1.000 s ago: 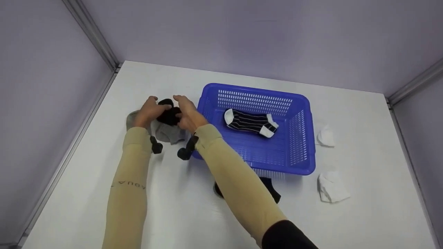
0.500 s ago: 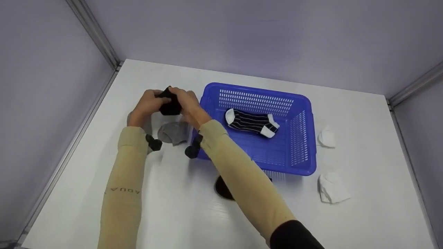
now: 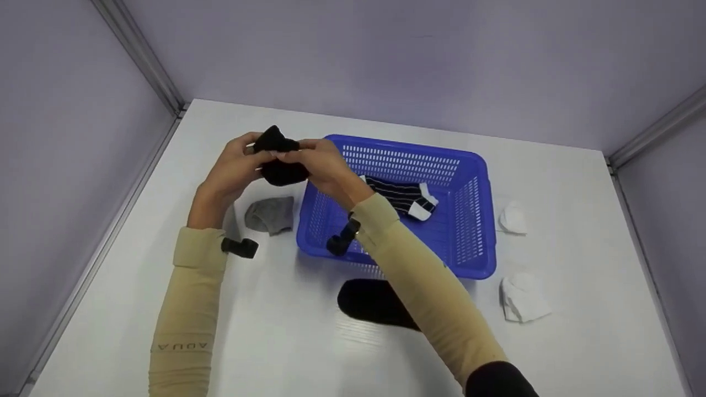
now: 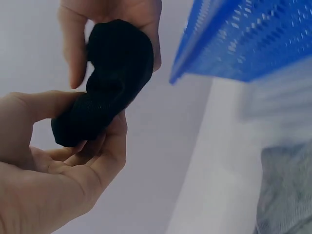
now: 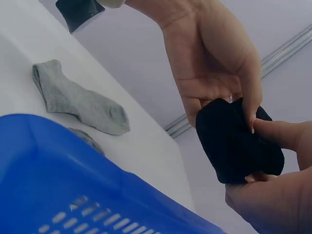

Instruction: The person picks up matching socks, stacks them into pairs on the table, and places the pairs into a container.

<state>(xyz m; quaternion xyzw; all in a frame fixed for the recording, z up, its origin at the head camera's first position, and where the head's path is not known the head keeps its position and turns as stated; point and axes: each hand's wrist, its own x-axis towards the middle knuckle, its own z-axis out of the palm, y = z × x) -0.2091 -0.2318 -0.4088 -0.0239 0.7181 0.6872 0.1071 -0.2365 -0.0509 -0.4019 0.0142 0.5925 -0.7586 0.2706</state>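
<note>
A person's left hand [image 3: 227,170] and right hand [image 3: 326,164] hold a soft, black, folded cloth sock [image 3: 284,172] up in the air, near the left end of a blue plastic basket with little holes [image 3: 470,220]. The thumb and fingers of each hand pinch the black sock from both sides. A small gray cloth sock [image 3: 273,214] lies on the white table [image 3: 276,320], just beside the basket. Inside the basket is a black sock with white stripes and white ends [image 3: 394,193], partly hidden by the right arm [image 3: 427,289].
</note>
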